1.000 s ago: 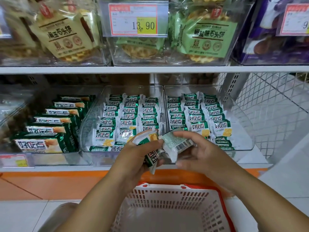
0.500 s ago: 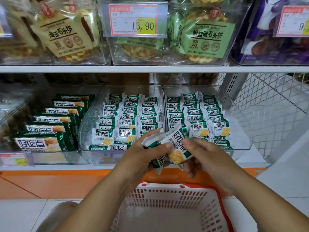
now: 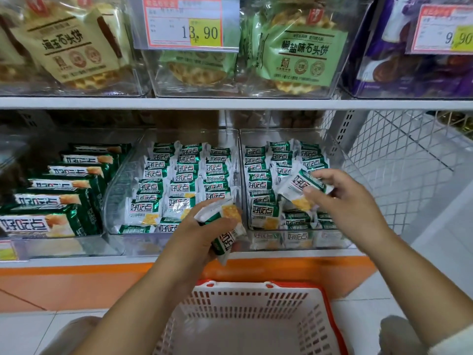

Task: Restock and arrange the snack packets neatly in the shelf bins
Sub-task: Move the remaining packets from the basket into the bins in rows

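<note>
Right hand (image 3: 351,201) now over shelf bin (image 3: 279,130)

A price tag (image 3: 188,24) reading 13.90 hangs on the upper shelf, with a cream waffle bag (image 3: 69,47) to its left and a green waffle bag (image 3: 299,57) to its right. Further right, purple packs (image 3: 409,73) sit behind a second tag (image 3: 445,29) reading 9.90. A wire mesh panel (image 3: 399,160) closes the right end of the lower shelf. Beneath runs an orange strip (image 3: 76,283). A white slotted basket (image 3: 230,303) with a red rim stands on the pale floor tiles (image 3: 25,334).
</note>
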